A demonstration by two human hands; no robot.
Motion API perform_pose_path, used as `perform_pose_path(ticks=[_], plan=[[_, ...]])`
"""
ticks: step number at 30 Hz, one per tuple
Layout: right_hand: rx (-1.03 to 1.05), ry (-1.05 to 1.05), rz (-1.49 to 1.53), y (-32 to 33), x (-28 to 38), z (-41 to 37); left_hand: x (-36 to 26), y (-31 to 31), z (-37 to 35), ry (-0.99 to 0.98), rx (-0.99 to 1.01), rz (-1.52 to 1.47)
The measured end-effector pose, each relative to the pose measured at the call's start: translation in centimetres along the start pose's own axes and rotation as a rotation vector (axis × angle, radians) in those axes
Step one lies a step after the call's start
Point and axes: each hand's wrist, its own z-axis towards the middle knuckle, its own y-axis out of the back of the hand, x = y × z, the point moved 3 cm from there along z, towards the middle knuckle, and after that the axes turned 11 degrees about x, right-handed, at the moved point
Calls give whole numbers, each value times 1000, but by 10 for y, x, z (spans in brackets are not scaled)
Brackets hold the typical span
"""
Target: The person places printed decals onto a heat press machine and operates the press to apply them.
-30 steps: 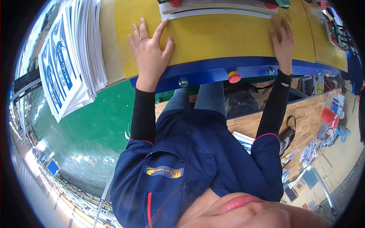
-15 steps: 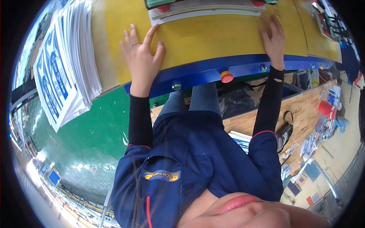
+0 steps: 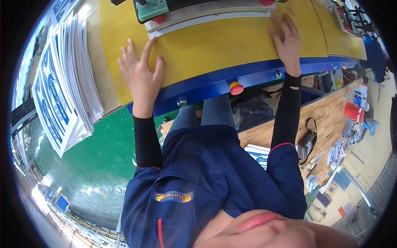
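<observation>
Papers [image 3: 74, 78] with blue print lie in a loose stack left of the yellow mat [image 3: 215, 49]. On the mat's left part is the left hand [image 3: 142, 78], palm down, fingers spread apart and thumb held out; its index tip meets the left corner of the white sheet [image 3: 206, 21], though I cannot tell how firmly. Over the mat's far side, just past this hand, sits a green clamp [image 3: 153, 10]. A green button [image 3: 182, 103] is set in the blue rail [image 3: 209, 86] along the mat's near edge. The sheet lies toward the mat's far side, only its near strip showing beneath the grey plate [image 3: 206, 13]. Farther along the mat's near edge, the rail bears a red button [image 3: 236, 88]. On the mat's right part is the right hand [image 3: 288, 43], palm down, fingers nearly together, thumb apart, index tip by the sheet's right end; whether it touches, I cannot tell. Below the mat, to its right, lies a bag [image 3: 306, 144].
</observation>
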Motion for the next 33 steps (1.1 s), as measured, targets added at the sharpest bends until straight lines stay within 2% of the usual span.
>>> perform_pose_path(ticks=[14,33], plan=[[-15,70,-12,5,3,2,3,-3,0,0,1,-4],[-30,61,20,-2,-5,2,2,-2,1,-11,-20,-1]])
